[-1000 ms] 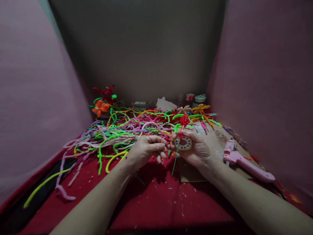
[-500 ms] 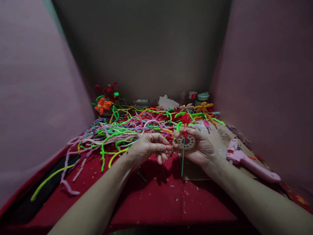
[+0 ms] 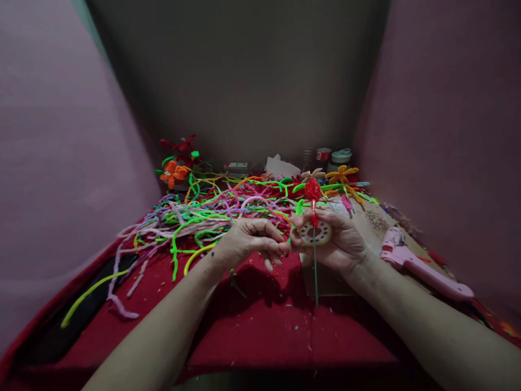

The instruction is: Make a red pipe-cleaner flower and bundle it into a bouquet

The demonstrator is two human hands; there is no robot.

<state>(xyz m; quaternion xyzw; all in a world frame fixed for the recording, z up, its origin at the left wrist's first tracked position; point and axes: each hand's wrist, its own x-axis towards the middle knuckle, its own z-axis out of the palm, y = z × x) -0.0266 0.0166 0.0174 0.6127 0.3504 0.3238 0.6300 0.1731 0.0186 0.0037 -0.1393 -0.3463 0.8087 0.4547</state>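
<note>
My right hand [image 3: 342,241] is closed around a pale yellow spool [image 3: 325,232] with a ring of round holes. In front of the spool stands a red fuzzy flower [image 3: 313,190], with shiny red below its head and a thin green stem [image 3: 316,271] hanging down. Fingers of the right hand appear to hold the flower too. My left hand [image 3: 260,244] is pinched close beside the spool, its other fingers curled. A small bit of green shows near the left fingertips; what they grip is too small to make out.
A tangle of colourful pipe cleaners [image 3: 211,212] spreads over the red cloth [image 3: 260,336]. A pink glue gun [image 3: 423,269] lies right, on cardboard [image 3: 376,222]. Orange flower [image 3: 174,174] stands back left; a lidded bottle [image 3: 341,157] is at the back right. Pink panels flank both sides.
The flower and spool have shifted slightly right in view, and the stem hangs a little lower. Both hands keep nearly the same hold; the whole view has shifted slightly.
</note>
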